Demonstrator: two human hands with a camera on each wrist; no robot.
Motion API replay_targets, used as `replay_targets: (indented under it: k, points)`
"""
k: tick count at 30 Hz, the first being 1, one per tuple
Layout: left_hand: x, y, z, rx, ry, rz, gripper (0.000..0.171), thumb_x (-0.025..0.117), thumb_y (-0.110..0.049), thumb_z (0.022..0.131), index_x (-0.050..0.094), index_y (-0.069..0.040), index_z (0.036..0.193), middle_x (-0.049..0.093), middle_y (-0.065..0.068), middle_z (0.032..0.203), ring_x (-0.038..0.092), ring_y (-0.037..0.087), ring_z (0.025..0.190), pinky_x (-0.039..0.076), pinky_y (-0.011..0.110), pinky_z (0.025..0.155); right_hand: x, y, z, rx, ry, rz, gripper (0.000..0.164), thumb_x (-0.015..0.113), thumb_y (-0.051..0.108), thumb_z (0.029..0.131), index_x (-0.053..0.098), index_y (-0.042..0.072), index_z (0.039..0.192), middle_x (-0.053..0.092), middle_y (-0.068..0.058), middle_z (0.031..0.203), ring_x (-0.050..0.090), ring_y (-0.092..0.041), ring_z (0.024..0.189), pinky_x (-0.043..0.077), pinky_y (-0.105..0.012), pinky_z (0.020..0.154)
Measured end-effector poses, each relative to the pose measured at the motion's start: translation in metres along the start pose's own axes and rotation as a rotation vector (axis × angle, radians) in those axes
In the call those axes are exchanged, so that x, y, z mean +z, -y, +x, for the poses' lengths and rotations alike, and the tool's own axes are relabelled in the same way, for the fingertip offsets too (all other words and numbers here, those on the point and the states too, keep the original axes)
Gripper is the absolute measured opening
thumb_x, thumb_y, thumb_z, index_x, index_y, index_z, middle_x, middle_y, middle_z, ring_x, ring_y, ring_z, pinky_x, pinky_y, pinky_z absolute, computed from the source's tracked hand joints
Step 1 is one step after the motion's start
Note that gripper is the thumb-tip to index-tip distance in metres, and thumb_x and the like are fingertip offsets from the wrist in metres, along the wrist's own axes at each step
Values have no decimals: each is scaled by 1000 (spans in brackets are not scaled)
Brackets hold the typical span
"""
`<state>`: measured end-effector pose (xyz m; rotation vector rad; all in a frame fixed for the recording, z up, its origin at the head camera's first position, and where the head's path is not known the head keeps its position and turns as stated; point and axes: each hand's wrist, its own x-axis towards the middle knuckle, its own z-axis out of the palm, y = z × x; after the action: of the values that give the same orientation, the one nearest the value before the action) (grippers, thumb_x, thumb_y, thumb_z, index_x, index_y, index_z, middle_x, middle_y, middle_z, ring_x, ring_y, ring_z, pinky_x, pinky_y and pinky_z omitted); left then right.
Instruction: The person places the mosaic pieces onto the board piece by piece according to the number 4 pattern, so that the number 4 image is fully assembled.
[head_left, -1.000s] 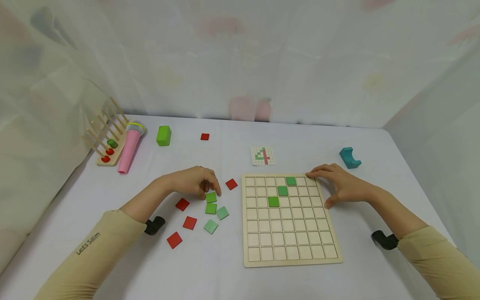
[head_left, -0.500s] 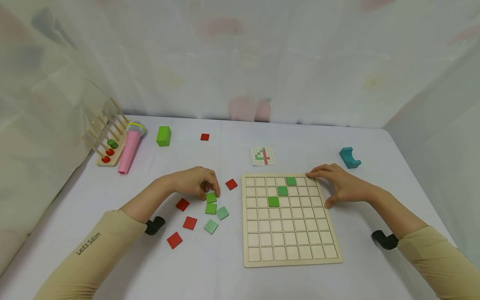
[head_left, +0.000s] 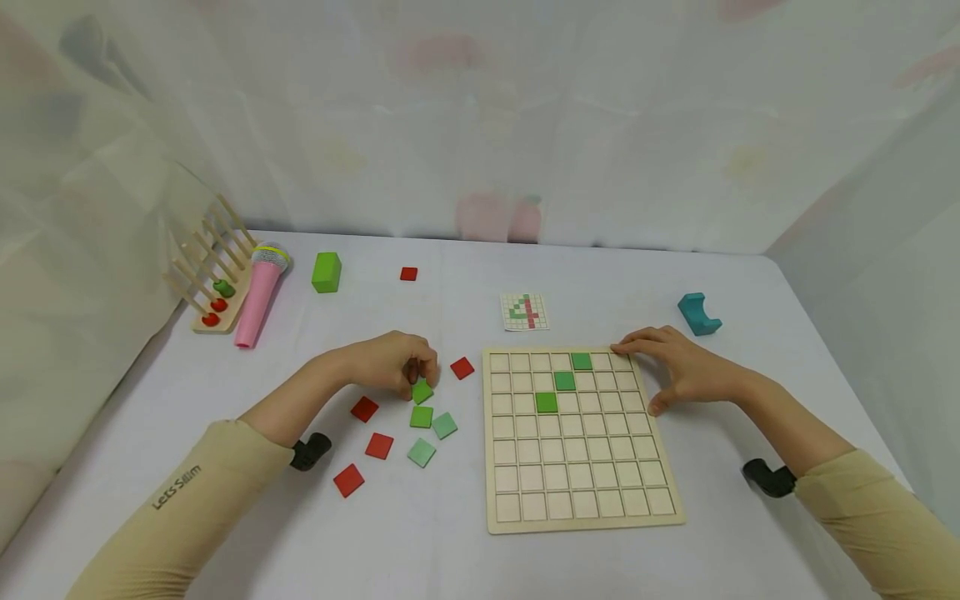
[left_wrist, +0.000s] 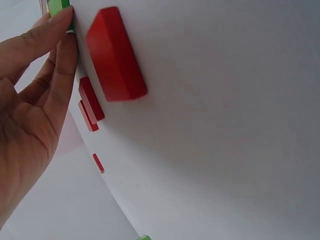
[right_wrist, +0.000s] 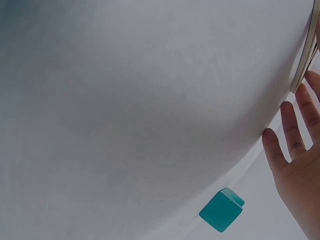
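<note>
My left hand (head_left: pixel 388 362) pinches a light-green square tile (head_left: pixel 423 392) between thumb and fingertips. The left wrist view shows this green tile (left_wrist: pixel 58 6) at the thumb tip, cut by the frame's top. Just nearer lie another green tile (head_left: pixel 422 417) and two pale-green tiles (head_left: pixel 445 426). At the far right corner of the wooden grid board (head_left: pixel 552 476), my right hand (head_left: pixel 686 369) rests with spread fingers on the top edge and thumb against the right side. Three green tiles (head_left: pixel 565 381) sit diagonally in the board's upper squares.
Several red tiles (head_left: pixel 379 446) lie about my left hand. Behind the board is a small pattern card (head_left: pixel 524 312). A teal arch block (head_left: pixel 698 314) stands far right. At the back left are a green block (head_left: pixel 327 272), a pink toy microphone (head_left: pixel 259 296) and a peg rack (head_left: pixel 222 317).
The light-green tile by my left fingertips has turned and shifted slightly away from the tile below it; the fingers have closed on it. My right hand and the board have stayed put.
</note>
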<state>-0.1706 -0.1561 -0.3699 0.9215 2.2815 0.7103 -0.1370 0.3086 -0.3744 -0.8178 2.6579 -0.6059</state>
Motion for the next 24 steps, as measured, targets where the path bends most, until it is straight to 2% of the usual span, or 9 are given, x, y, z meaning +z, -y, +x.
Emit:
replay_targets:
  k: [10, 16, 24]
  points:
    - [1, -7, 2, -70, -27, 40, 19, 70, 5, 80, 62, -11, 84, 63, 2, 82, 55, 13, 76, 49, 24, 72, 0, 2, -1, 12, 5, 4, 94, 91, 37, 60, 52, 14, 142, 50, -12, 142, 40, -34, 130, 36, -57, 102]
    - [-2, -10, 4, -46, -50, 10, 18, 74, 1, 80, 61, -12, 80, 62, -1, 78, 55, 12, 76, 49, 25, 72, 0, 1, 0, 4, 6, -7, 94, 91, 38, 60, 52, 14, 142, 51, -12, 142, 40, -34, 130, 35, -58, 102]
    - [-1, -24, 12, 10, -95, -131, 17, 78, -4, 79, 64, -13, 85, 67, -1, 84, 60, 12, 79, 53, 26, 77, -1, -1, 0, -23, -3, -5, 95, 91, 41, 60, 52, 12, 142, 51, -12, 141, 41, -33, 128, 36, -55, 101]
